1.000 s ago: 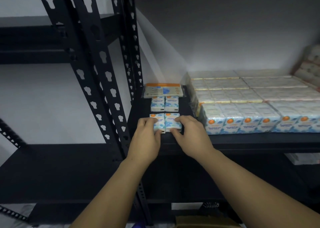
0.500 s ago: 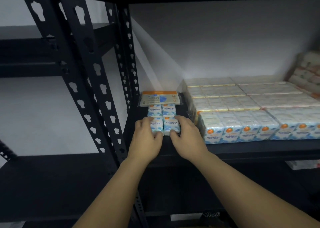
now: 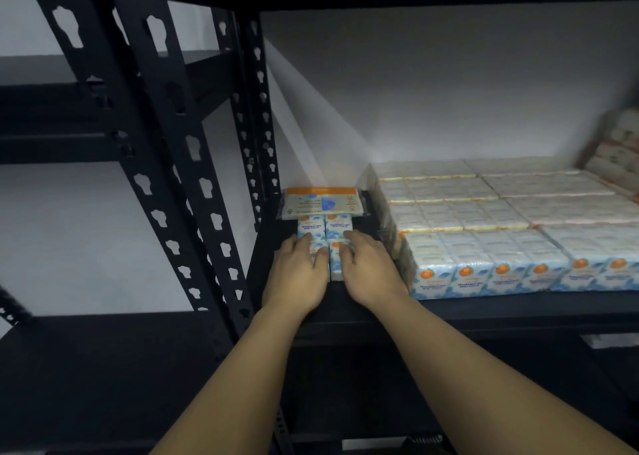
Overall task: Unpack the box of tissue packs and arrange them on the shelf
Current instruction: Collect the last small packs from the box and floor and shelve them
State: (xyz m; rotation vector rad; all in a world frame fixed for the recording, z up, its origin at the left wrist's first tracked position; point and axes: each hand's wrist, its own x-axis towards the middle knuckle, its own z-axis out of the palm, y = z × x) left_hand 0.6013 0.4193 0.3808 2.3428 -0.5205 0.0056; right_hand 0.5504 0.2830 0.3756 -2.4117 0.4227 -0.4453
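Tissue packs lie on the black shelf, the front pair apparently pressed by the flat-fingered left hand and right hand.

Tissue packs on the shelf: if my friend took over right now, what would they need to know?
Left hand: lies on the front-left mini tissue pack, fingers loosely curved over it.
Right hand: lies on the front-right mini tissue pack the same way.
Where things are: both packs lie side by side near the black shelf's front edge, behind them two more mini packs, then a flat orange-topped tissue pack. Wrapped tissue bundles fill the right side.
Done: two short rows at the left end.
Left: nudge this pair snug, then fetch more. The box is not in view.
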